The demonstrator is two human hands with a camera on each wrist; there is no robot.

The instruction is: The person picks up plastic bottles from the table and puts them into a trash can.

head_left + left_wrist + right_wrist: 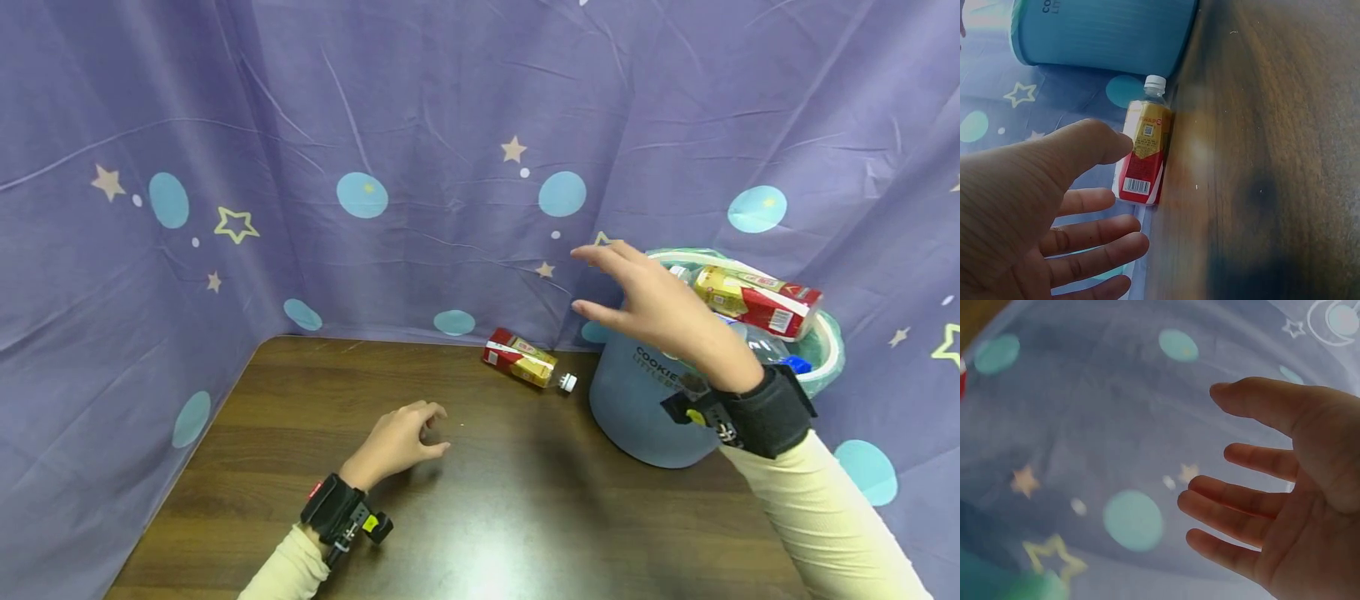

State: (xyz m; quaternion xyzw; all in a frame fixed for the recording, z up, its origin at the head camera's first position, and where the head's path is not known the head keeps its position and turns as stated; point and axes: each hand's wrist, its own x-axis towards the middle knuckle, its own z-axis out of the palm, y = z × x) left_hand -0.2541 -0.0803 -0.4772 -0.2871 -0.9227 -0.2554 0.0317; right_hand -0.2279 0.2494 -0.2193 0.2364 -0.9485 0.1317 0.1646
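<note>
A plastic bottle with a red and yellow label (pixel 521 358) and white cap lies on its side at the back of the table. Left of it and nearer the front, my left hand (pixel 397 442) is held over the tabletop with relaxed fingers and nothing in them. My right hand (pixel 660 304) is raised in front of the blue-grey bin (pixel 651 408), its fingers spread and holding nothing. Another red and yellow bottle (pixel 757 302) lies across the top of the bin, above a clear bottle with a blue cap (pixel 797 364). My right hand and wrist hide part of the bin's rim.
The brown wooden table (pixel 300 433) runs back to a purple curtain (pixel 450 125) printed with stars and dots. A green liner bag (pixel 831 367) covers the bin's rim. The bin stands at the table's back right.
</note>
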